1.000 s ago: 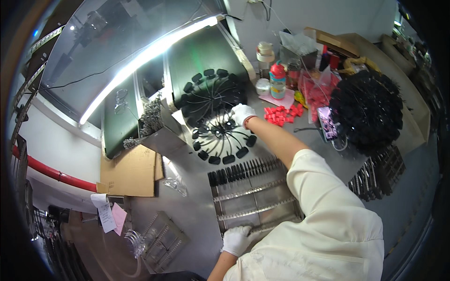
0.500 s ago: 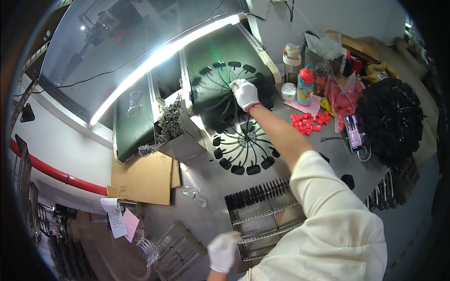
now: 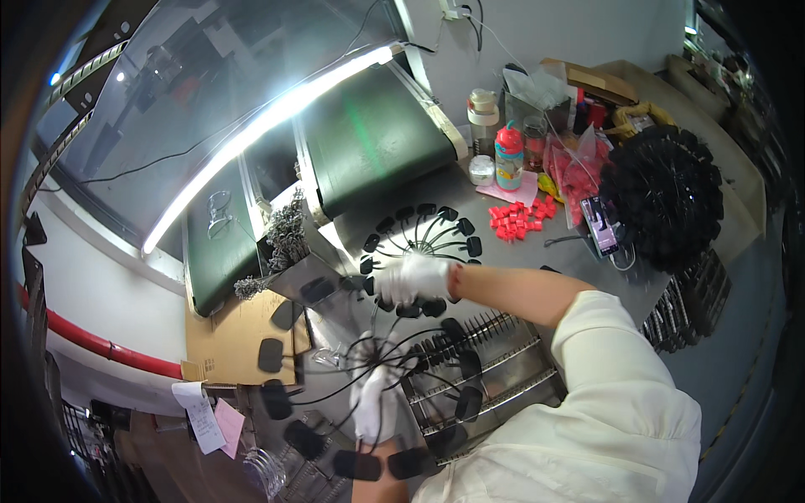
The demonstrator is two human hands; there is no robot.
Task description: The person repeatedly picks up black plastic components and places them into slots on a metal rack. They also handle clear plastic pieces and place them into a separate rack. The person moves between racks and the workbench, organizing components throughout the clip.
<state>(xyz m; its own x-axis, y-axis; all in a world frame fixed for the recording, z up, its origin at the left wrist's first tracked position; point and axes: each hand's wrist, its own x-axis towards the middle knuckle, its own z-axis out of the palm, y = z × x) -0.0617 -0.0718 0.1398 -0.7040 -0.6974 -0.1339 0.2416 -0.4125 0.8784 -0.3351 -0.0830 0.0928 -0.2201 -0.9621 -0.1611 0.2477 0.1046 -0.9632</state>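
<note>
Apparently, the left hand (image 3: 374, 404) holds a black spoked ring (image 3: 376, 353).

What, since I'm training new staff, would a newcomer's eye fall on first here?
Probably the glowing tube light slanting across the upper left. Then the black wheel of padded stems, low in the centre, held near its hub by the gloved left hand. At the right, a big black bundle beside a phone stands out too.

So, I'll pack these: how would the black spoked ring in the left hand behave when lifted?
The ring is probably springy, given its thin curved stems; likely light for its size, being mostly gaps; and its outspread pads may snag.
</note>
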